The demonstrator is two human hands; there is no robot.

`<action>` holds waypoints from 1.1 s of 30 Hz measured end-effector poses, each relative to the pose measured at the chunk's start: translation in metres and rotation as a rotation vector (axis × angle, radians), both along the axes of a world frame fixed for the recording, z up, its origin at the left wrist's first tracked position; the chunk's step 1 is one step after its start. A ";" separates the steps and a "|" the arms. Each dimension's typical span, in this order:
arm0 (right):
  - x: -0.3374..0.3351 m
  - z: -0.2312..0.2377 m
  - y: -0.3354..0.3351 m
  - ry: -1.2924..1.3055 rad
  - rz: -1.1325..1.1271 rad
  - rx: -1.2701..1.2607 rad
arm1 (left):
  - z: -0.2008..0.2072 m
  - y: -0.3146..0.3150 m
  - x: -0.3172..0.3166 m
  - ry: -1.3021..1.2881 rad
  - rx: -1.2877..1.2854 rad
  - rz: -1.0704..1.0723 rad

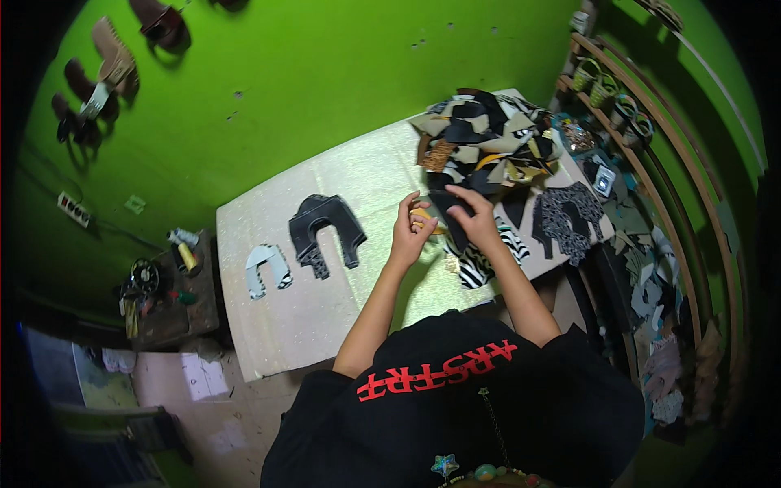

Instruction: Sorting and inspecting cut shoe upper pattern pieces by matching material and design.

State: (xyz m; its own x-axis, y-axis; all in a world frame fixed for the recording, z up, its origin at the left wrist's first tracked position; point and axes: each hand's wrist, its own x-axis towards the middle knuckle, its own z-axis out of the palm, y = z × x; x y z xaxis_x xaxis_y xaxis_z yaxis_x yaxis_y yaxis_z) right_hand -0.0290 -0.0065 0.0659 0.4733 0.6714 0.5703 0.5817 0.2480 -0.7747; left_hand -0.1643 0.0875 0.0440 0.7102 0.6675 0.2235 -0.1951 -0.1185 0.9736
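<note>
Both hands up over the pale worktable (260, 333), palms roughly facing, well apart from my shirt. Key relation: the black sheet-like piece (451, 224) sits between the hands, right at the thumb side of my right hand (478, 220). Right is the nearer hand. Piece is left of it; long axis runs away from me, far end tipped a bit left.

Right: thumb and forefinger stand apart, black showing in the gap; no pinch visible. Left hand (413, 233): fingers curled, thumb forward, yellow-orange piece (438, 230) showing just behind it. Can't tell if I'm gripping that or it's only beside the fingers.

Counts: one black piece between the hands, one yellow-orange piece. Zebra-print material (474, 268) shows either side of my right forearm; could be one piece or several, forearm hides the join. Left of the hands, two U-shaped groups: one black stack (325, 226), one smaller pale-blue set (267, 268) with zebra print at one leg. Layers not countable. Right of my right hand, one group of grey-black patterned cutouts (567, 220), overlapping. Beyond the hands, one scrap heap (480, 134), too jumbled to count.
</note>
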 end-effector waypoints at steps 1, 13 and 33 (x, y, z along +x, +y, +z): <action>-0.016 0.000 0.012 -0.021 0.094 -0.081 | -0.002 0.008 -0.012 0.015 -0.008 0.071; -0.120 -0.034 0.159 0.047 0.310 -0.545 | -0.032 0.122 -0.181 0.103 -0.195 0.416; -0.163 -0.075 0.244 -0.083 -0.026 -0.617 | -0.073 0.196 -0.187 0.569 0.306 0.821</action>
State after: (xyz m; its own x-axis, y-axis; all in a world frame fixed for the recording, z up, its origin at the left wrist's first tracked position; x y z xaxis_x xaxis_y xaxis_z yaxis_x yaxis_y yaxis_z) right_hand -0.1916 0.2378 -0.0086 0.4648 0.8776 0.1170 0.6462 -0.2459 -0.7225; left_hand -0.3516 0.2836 -0.0287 0.1172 0.9638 0.2394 0.5353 -0.2643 0.8022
